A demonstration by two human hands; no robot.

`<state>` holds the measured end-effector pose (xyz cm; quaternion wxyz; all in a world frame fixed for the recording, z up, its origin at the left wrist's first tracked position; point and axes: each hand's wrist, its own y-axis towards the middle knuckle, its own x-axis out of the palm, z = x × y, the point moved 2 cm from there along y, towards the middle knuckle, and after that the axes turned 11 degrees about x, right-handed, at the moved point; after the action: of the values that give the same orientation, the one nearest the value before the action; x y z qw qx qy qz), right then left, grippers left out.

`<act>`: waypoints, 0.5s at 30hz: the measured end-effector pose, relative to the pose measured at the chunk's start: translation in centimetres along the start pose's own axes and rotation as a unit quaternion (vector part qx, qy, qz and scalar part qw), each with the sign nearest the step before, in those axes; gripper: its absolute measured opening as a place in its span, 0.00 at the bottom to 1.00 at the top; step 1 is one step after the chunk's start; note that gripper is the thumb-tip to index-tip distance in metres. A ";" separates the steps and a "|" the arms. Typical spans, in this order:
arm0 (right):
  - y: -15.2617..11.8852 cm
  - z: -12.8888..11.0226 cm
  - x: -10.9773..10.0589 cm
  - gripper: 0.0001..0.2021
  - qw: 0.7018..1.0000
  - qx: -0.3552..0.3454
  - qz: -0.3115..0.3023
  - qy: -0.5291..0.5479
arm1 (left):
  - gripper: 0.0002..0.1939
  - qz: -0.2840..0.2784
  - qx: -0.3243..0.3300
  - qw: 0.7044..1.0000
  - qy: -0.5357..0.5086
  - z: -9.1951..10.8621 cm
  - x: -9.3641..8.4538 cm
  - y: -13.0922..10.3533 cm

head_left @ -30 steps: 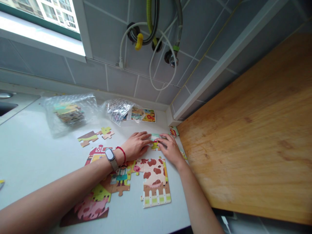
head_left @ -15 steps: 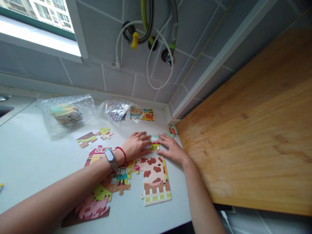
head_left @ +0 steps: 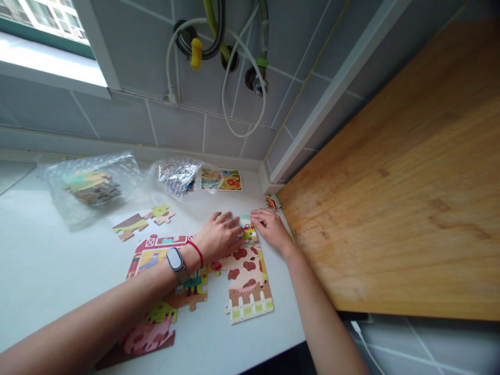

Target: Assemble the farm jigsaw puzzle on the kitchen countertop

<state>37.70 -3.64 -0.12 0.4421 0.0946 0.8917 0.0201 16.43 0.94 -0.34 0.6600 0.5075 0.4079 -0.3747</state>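
Two bare hands meet over a puzzle on a white counter (head_left: 42, 281), seen from my remote post through the head camera. The left hand (head_left: 219, 237) lies palm down, fingers loosely spread and clasping nothing that I can see, its fingertips at the left side of a small piece with a red vehicle (head_left: 247, 227). The right hand (head_left: 272, 230), its fingers bent, is at that piece's right side; whether it pinches the edge, I cannot tell. The piece lies between the hands, just beyond the spotted cow section (head_left: 247, 278); I cannot make out whether the two interlock.

A watch (head_left: 175, 260) and a red bracelet (head_left: 198, 252) circle the left wrist, while the left forearm crosses above the barn section (head_left: 150, 258) and partly covers the pig section (head_left: 152, 333). Loose pieces (head_left: 130, 224) lie farther left. Behind them I see a clear plastic bag (head_left: 66, 208) of pieces and, beside it, a crinkled second bag (head_left: 177, 174), partly over a picture card (head_left: 233, 180). Another piece (head_left: 272, 202) sits near the corner, next to a wooden panel (head_left: 390, 198).
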 end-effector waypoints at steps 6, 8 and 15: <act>-0.1 0.2 0.4 0.12 1.000 0.000 0.013 0.010 | 0.17 -0.015 0.012 1.000 0.020 1.1 0.7 0.0; -0.2 0.2 0.3 0.13 1.000 0.004 0.002 0.009 | 0.17 -0.013 0.005 1.000 0.022 1.1 0.7 -0.1; -0.9 0.5 -1.3 0.28 0.996 0.048 -0.074 0.025 | 0.17 0.006 -0.024 1.000 -0.005 0.7 0.9 -0.2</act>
<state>38.73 -4.76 0.49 0.4151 0.0493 0.9068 -0.0535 16.73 0.11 -1.17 0.6768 0.4917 0.4102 -0.3633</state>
